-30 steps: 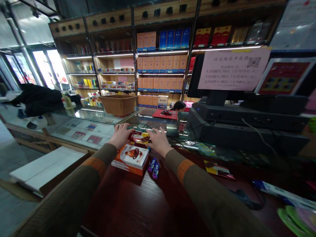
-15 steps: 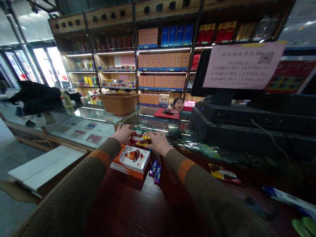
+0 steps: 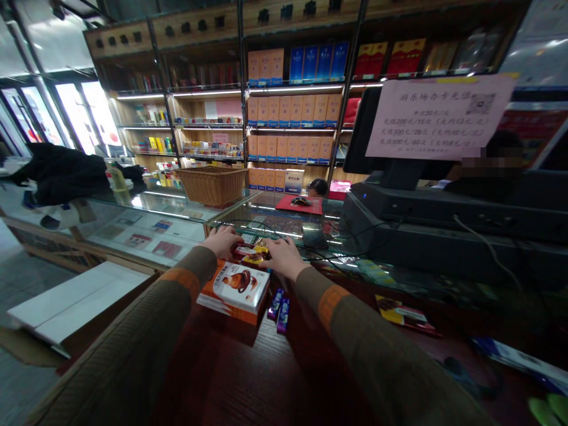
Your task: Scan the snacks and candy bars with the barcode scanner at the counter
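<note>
Both hands are at the far side of the dark wooden counter [image 3: 266,378], at either end of a red and yellow snack packet [image 3: 254,254]. My left hand [image 3: 224,241] has its fingers curled over the packet's left end. My right hand [image 3: 284,258] pinches its right end, thumb toward me. Just in front lies a stack of orange and white boxes [image 3: 239,287] with a dessert picture on top. Two purple wrapped bars [image 3: 283,315] lie side by side to the right of that stack.
A similar red and yellow packet [image 3: 406,315] lies to the right. Beyond the hands stand a glass display case [image 3: 177,228], a wicker basket [image 3: 213,184] and a monitor with a pink sign [image 3: 437,118]. Cables [image 3: 331,256] cross behind my right hand. A white carton [image 3: 80,302] is at left.
My hands stay almost where they were, on the packet. A person's head has come into view behind the monitor at right; the other person's head by the red mat has turned or lowered slightly.
</note>
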A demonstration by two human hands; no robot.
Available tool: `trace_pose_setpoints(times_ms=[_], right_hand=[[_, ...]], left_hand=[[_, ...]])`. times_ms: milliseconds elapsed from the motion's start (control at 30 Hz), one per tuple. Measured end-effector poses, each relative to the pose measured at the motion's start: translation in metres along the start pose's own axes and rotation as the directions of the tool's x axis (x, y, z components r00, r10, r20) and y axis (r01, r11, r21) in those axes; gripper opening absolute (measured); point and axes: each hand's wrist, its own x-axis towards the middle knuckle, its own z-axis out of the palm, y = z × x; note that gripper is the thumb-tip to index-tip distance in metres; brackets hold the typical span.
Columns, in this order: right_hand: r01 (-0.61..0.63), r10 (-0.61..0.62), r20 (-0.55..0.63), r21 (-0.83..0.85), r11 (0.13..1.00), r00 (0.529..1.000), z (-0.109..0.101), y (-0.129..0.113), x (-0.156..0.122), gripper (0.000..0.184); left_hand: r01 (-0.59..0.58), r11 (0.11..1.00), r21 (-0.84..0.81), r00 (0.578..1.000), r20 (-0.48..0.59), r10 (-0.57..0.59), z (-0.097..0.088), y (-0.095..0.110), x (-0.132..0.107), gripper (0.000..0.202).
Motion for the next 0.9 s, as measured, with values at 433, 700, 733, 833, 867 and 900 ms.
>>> trace_pose_setpoints(times_ms=[433,700,733,833,867,900], right_hand=[[0.006,-0.006,0.055,-0.008,1.000,0.998,0.000,-0.003,-0.002,0.069],[-0.003,0.003,0.025,0.004,1.000,1.000,-0.005,-0.002,-0.005,0.065],[-0.003,0.003,0.025,0.005,1.000,1.000,-0.006,-0.002,-0.006,0.065],[-0.003,0.003,0.017,0.004,1.000,1.000,-0.012,-0.002,-0.011,0.063],[-0.003,0.002,0.012,0.002,1.000,1.000,-0.014,-0.002,-0.013,0.062],[-0.003,0.003,0.008,0.000,1.000,1.000,-0.016,-0.002,-0.015,0.061]], left_hand=[[-0.012,1.000,-0.009,1.000,0.014,0.012,0.010,-0.006,0.006,0.077],[0.008,1.000,-0.019,1.000,0.010,-0.008,0.007,-0.007,0.003,0.080],[0.009,1.000,-0.022,1.000,0.008,-0.008,0.006,-0.007,0.002,0.080],[0.008,1.000,-0.026,1.000,-0.001,-0.008,0.000,-0.004,-0.002,0.077],[0.006,1.000,-0.023,1.000,-0.003,-0.006,-0.003,-0.003,-0.004,0.076],[0.006,1.000,-0.018,1.000,-0.006,-0.006,-0.006,-0.001,-0.005,0.075]])
